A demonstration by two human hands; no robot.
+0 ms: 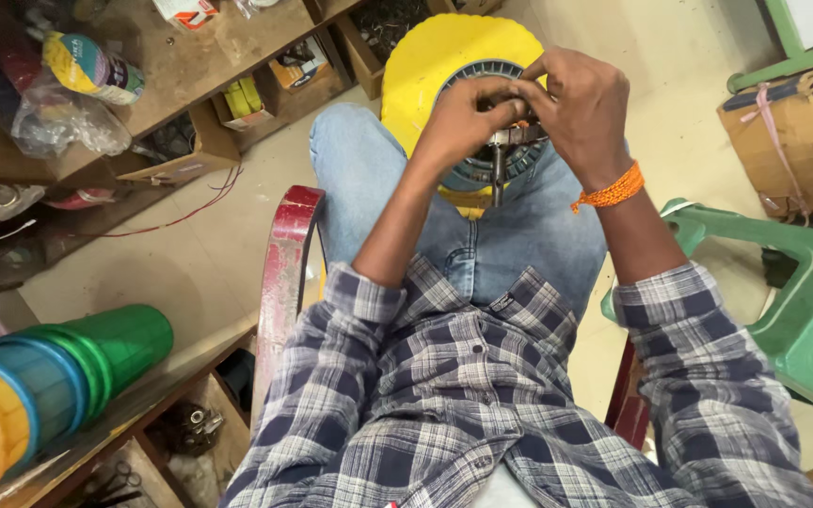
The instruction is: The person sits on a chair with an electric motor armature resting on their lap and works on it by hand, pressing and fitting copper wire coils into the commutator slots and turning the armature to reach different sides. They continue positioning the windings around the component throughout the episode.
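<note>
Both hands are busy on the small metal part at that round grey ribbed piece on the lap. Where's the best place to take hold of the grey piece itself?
Probably by the ribbed outer rim of the round grey piece, coming from its lower left edge. The left hand and right hand cover its top and centre, and a metal shaft sticks out of the middle.

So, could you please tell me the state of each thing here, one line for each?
Left hand: gripping the metal part, fingers bent.
Right hand: closed over the same part.
Metal part: held between both hands, mostly hidden.
Grey round disc: resting on the lap.
Green stool: standing upright.
Stacked coloured cups: nested, lying sideways.
</note>
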